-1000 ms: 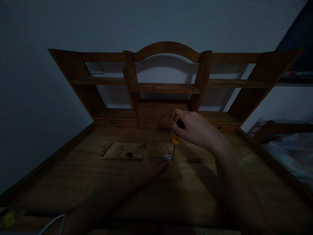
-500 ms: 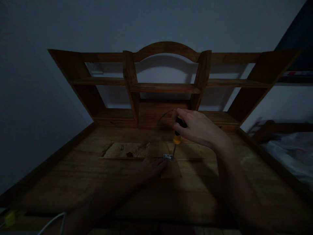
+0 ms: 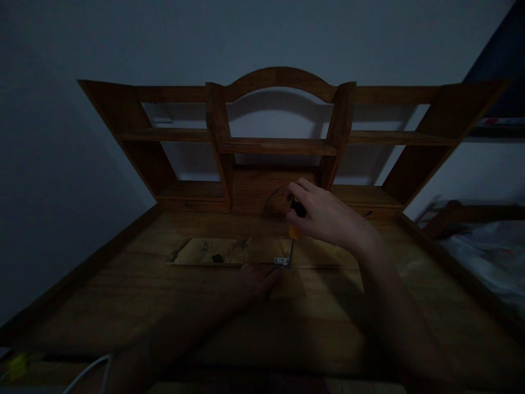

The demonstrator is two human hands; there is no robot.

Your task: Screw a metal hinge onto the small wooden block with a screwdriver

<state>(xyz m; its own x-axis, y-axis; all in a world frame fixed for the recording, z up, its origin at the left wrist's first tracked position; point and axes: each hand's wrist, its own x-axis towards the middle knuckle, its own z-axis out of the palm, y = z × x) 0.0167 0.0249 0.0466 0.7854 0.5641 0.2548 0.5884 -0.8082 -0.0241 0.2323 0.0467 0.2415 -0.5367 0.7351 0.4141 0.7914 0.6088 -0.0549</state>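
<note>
My right hand (image 3: 318,210) is closed around the yellow and black handle of a screwdriver (image 3: 293,232). Its shaft points down, and the tip meets the right end of a small metal hinge (image 3: 281,261). The hinge lies on the seam of the wooden desktop (image 3: 184,312). My left hand (image 3: 256,279) rests low on the wood with its fingers stretched out, the fingertips touching the hinge's left and near edge. Dim light hides some of the fingers' detail.
A wooden shelf unit (image 3: 276,146) stands at the back against the wall. Left of the hinge is a rough, worn recess (image 3: 213,251) in the desktop. A white cable (image 3: 88,372) and a yellow item (image 3: 17,365) are at lower left; pale plastic bags (image 3: 484,257) lie at right.
My right hand has shifted slightly left and its fingers have turned on the screwdriver handle, which leans a little differently. My left hand has stayed by the hinge.
</note>
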